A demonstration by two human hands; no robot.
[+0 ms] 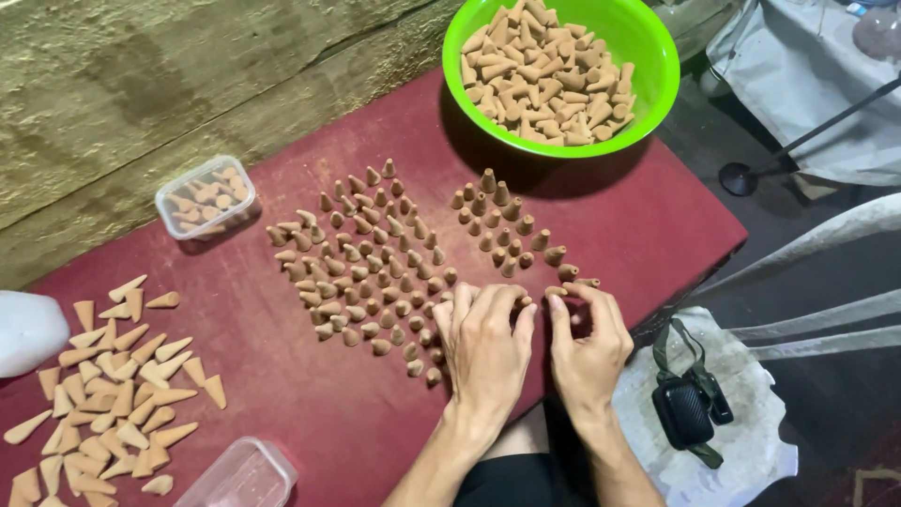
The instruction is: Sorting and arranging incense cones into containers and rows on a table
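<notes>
Many small tan cones stand upright in rows on a dark red table [282,376]: a large group [366,263] and a smaller group [507,225] to its right. My left hand [485,347] rests palm down at the near end of the rows, its fingertips touching cones. My right hand [589,338] sits beside it, thumb and fingers pinched on a cone [556,292] at the near right end of the smaller group. A green bowl [657,66] full of loose cones stands at the far edge.
Larger flat-lying cones [113,376] are scattered at the left. A small clear plastic box with cones [205,197] sits at the far left, an empty clear box [246,477] at the near edge, a white object [28,329] at the left edge. A black pouch [685,408] lies on white fabric at the right.
</notes>
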